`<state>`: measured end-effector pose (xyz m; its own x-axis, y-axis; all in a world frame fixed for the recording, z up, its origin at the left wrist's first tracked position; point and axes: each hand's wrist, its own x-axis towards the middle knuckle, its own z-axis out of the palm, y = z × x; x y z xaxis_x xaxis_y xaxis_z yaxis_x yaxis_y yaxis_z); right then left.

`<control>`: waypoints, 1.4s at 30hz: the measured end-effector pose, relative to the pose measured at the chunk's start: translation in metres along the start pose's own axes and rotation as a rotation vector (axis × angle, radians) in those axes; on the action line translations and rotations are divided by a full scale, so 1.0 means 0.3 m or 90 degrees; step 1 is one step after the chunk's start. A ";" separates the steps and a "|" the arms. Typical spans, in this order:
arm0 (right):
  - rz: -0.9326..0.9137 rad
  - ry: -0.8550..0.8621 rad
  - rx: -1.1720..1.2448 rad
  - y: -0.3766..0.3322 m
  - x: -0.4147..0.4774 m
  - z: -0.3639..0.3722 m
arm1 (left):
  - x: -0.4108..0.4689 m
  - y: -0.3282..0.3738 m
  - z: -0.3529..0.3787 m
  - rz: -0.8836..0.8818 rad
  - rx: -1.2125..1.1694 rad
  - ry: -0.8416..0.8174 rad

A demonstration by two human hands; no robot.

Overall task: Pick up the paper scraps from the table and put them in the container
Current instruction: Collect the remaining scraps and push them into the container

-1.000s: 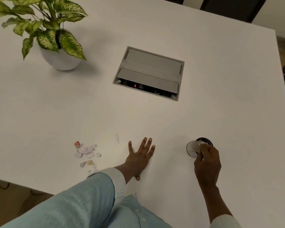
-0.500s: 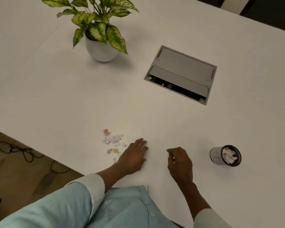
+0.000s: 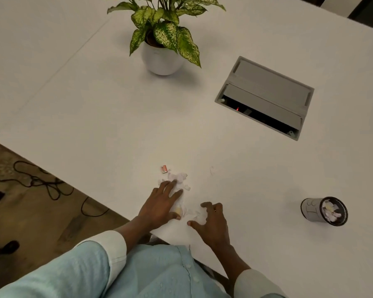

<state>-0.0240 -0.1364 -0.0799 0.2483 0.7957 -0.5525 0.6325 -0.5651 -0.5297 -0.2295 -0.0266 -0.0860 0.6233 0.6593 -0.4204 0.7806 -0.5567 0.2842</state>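
The paper scraps [image 3: 178, 181] lie in a loose white cluster near the front edge of the white table [image 3: 95, 108], with 1 small red-marked piece at the far left of the cluster. The cluster runs roughly from that piece back toward the person. The left hand [image 3: 159, 204] lies flat on the scraps, fingers spread and pointing away, clamped on nothing. The right hand [image 3: 211, 222] is just beside it, fingers curled and apart, fingertips on a few scraps, thumb out; nothing is clearly gripped. The container [image 3: 323, 209], a small grey cup with scraps inside, stands well apart to the right, its mouth tilted toward the camera. Bare tabletop lies between them. A potted plant [image 3: 163, 39] and a grey cable hatch [image 3: 265, 95] sit farther back.
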 end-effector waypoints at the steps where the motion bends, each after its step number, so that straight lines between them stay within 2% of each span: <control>1: -0.003 -0.003 -0.013 -0.010 0.001 0.011 | 0.004 0.007 0.005 0.004 0.004 -0.011; 6: -0.003 -0.015 -0.057 -0.047 0.007 0.036 | 0.022 0.056 0.014 0.025 -0.012 -0.004; 11: -0.017 0.026 -0.042 -0.043 0.023 0.048 | 0.021 0.083 0.025 0.018 -0.175 0.020; 14: -0.011 0.065 -0.050 -0.038 0.021 0.067 | 0.029 0.065 0.036 0.069 -0.107 0.057; 18: 0.064 0.123 0.043 -0.029 0.004 0.061 | 0.036 0.064 0.024 0.101 -0.092 0.106; 23: 0.146 0.221 0.214 0.022 -0.047 -0.006 | 0.060 0.145 -0.023 0.027 -0.229 0.171; 27: 0.178 0.294 0.345 0.083 -0.095 -0.128 | 0.110 0.295 -0.083 -0.009 -0.369 0.201; 31: 0.190 0.384 0.413 0.146 -0.141 -0.292 | 0.173 0.504 -0.157 0.018 -0.482 0.223; 37: 0.217 0.503 0.457 0.280 -0.181 -0.541 | 0.288 0.845 -0.227 0.102 -0.519 0.199; 42: 0.239 0.574 0.454 0.416 -0.200 -0.700 | 0.401 1.091 -0.247 0.139 -0.488 0.175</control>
<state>0.1942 -0.2090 0.0222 0.9319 0.2614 -0.2513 -0.0651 -0.5612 -0.8251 0.1045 -0.0920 0.0202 0.6754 0.7318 -0.0911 0.3950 -0.2546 0.8827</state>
